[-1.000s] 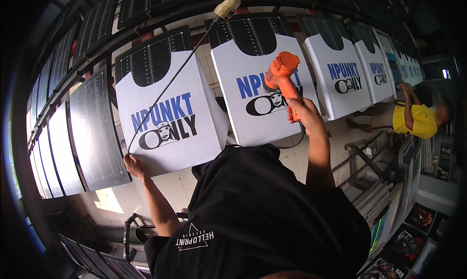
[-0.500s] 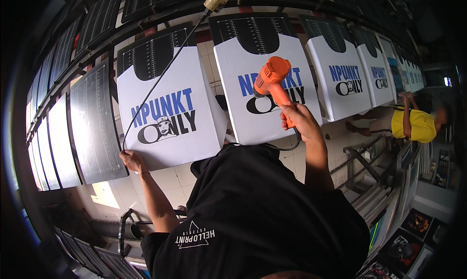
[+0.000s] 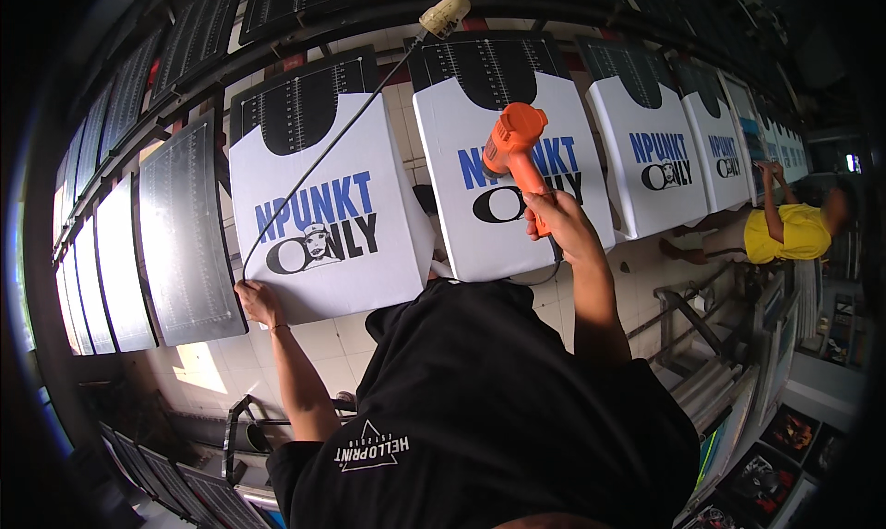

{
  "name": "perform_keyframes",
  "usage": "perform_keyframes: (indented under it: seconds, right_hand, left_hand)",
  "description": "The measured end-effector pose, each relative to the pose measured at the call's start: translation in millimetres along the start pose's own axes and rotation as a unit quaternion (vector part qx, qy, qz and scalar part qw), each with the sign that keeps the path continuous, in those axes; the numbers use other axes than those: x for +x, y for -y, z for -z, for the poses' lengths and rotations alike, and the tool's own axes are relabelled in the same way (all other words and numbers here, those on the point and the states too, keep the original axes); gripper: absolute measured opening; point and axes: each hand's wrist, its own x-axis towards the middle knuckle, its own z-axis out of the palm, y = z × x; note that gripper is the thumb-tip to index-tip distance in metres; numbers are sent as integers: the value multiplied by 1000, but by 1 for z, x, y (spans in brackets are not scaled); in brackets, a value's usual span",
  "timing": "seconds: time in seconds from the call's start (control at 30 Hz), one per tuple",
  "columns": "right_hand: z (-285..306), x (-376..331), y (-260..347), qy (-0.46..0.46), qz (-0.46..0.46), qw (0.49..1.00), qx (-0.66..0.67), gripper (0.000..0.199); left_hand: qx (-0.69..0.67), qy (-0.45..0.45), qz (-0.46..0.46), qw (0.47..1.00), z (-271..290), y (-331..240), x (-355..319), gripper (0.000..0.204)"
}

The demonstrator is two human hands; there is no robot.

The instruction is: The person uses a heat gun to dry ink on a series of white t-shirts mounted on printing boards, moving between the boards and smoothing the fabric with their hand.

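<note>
My right hand [image 3: 565,226] is closed around the handle of an orange heat gun [image 3: 520,150]. Its nozzle points to the left, above a white T-shirt [image 3: 452,238] with blue and black lettering, stretched on a black board [image 3: 484,54]. A thin dark cable [image 3: 323,155] is pinched in my left hand [image 3: 258,303], beside the lower left corner of another printed white T-shirt [image 3: 346,284]. From there the cable slants up across that shirt to a cream-coloured connector [image 3: 445,15] hanging beyond the boards.
Bare grey boards [image 3: 185,243] stand in a row on the left. More printed white shirts [image 3: 651,197] continue to the right. A person in a yellow top [image 3: 789,234] stands at the far right. Metal frames [image 3: 692,321] are behind my right arm, above a tiled floor [image 3: 323,344].
The connector and cable have swung slightly right. The shirts sit a little further right in view, while the heat gun has shifted slightly left over its shirt. Both hands keep their grip.
</note>
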Motion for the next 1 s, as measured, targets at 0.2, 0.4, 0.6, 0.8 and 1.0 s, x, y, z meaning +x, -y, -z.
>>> perform_keyframes:
  seconds: [0.2, 0.4, 0.6, 0.8, 1.0]
  right_hand:
    - [-5, 21, 15, -20, 23, 1000, -4, 29]
    - [-9, 38, 19, -9, 36, 999, 10, 29]
    - [-8, 45, 17, -12, 41, 999, -1, 32]
    - [-5, 44, 12, -41, 50, 998, 2, 32]
    - [-4, 35, 13, -38, 41, 998, 43, 31]
  left_hand:
    - [-2, 18, 10, 1000, 3, 0, -2, 27]
    - [6, 5, -4, 1000, -3, 7, 3, 30]
    - [0, -14, -24, 1000, -4, 4, 0, 28]
    - [22, -6, -22, 1000, -1, 2, 0, 29]
    - [16, -3, -19, 1000, 1, 1, 0, 30]
